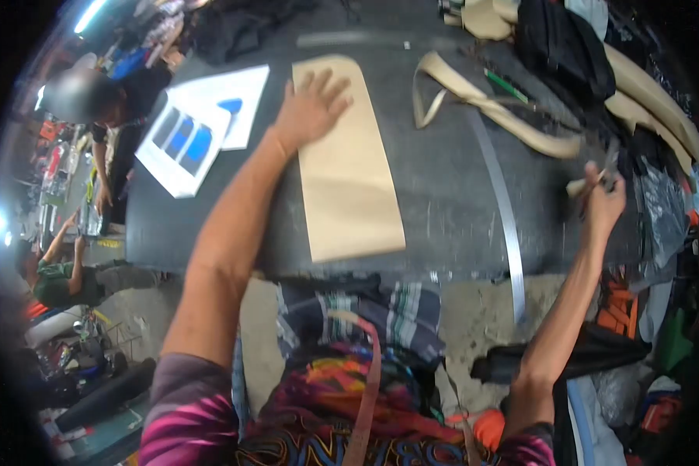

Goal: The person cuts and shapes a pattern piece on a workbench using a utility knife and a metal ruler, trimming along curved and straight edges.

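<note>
My left hand (312, 109) lies flat with its fingers spread on the upper part of a tan sheet (349, 202). The sheet has a rounded far end and a straight near edge, and it rests on the dark tabletop. At the right side of the table, my right hand (604, 203) is closed around what looks like a pair of scissors (610, 159), blurred and partly hidden by the fingers. A small tan scrap (575, 186) is beside that hand. A curled tan offcut strip (481, 95) lies between the two hands, farther back.
White printed sheets (180, 147) with blue shapes lie left of the tan sheet. A metal ruler (503, 210) crosses the table's front edge. A green pen (506, 85), a black bag (563, 46) and tan rolls (651, 101) lie at the back right. Other people (58, 283) are at the left.
</note>
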`<state>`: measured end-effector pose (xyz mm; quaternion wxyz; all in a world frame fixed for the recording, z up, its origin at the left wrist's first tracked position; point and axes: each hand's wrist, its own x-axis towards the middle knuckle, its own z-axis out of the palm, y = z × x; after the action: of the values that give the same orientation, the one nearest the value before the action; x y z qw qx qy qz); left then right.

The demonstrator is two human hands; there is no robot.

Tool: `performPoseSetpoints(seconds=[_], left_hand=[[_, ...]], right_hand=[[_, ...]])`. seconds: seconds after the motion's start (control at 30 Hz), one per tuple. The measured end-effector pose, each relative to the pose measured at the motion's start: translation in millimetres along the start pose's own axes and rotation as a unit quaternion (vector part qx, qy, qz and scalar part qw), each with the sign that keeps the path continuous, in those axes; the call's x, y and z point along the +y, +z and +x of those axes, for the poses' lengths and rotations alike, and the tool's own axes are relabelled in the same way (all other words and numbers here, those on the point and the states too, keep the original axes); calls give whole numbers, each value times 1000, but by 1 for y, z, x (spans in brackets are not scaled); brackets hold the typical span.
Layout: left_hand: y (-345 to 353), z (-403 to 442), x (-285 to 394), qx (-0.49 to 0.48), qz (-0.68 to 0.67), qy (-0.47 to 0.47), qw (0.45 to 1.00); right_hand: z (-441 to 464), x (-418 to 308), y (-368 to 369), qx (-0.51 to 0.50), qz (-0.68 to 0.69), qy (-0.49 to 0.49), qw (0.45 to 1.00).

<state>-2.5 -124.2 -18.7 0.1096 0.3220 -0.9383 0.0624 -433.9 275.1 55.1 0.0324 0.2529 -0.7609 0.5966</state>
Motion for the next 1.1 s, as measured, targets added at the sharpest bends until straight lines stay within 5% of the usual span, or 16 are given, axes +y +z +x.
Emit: performPoseSetpoints(seconds=[0.13,0.23,0.37,0.47,0.63,0.77,0.93,1.0,1.1], left_hand=[[-10,1,2,-42,-10,-7,999],[-13,-4,3,-52,-6,10,999],[-27,-29,28,-67,39,31,996],[-33,-54,46,-44,27,76,996],[-61,-95,78,-69,-25,147,986],[-80,-109,86,-122,-77,231,962],[-87,-78,73,-145,-71,271,949],[-79,-68,70,-140,-58,261,954],[-82,-58,71,-90,-65,300,948]], right_hand=[[78,29,-58,49,-60,-16,997],[122,37,-84,121,-213,60,968],[125,32,-92,121,-388,16,913],[64,9,-56,181,-381,-104,901],[14,11,-19,112,-310,-190,925],[-23,-8,-3,54,-174,24,983],[-52,-3,-24,65,-107,-7,992],[-84,-24,-15,48,35,-8,998],[-129,-31,-9,4,33,60,998]])
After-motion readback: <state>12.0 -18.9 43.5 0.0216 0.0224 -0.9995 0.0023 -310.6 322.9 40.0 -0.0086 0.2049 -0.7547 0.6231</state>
